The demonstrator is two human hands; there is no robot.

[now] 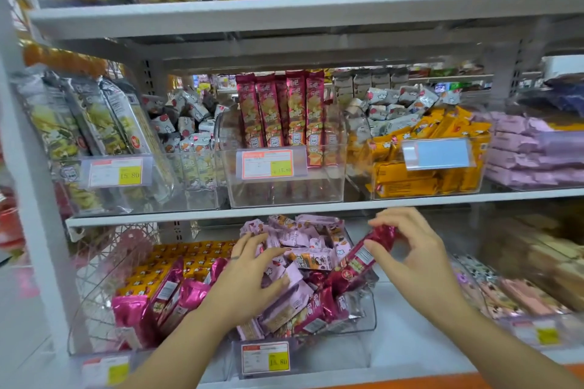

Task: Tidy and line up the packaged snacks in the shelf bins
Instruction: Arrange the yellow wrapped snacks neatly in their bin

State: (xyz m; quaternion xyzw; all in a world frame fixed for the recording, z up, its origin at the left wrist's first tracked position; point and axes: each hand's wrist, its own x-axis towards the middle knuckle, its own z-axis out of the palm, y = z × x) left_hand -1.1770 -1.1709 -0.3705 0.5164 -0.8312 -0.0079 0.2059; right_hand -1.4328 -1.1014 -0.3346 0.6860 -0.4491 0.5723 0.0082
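A clear bin [368,322] on the lower shelf holds a heap of small pink snack packets [300,240] mixed with dark red ones. My left hand [249,275] lies on the heap, fingers spread and bent over the pink packets. My right hand [410,253] pinches a long dark red snack pack [363,257] near its upper end, and the pack slants down into the bin. On the shelf above, a clear bin [284,189] has the same kind of red packs [281,110] standing upright in a row at its back.
Left of the heap a bin holds magenta packs [170,294] in front of yellow ones. Above are bins of seaweed-style packs [94,123], orange bars [426,148] and lilac packets [531,151]. Price tags [264,357] hang on the bin fronts. Shelf edge [284,211] runs just above my hands.
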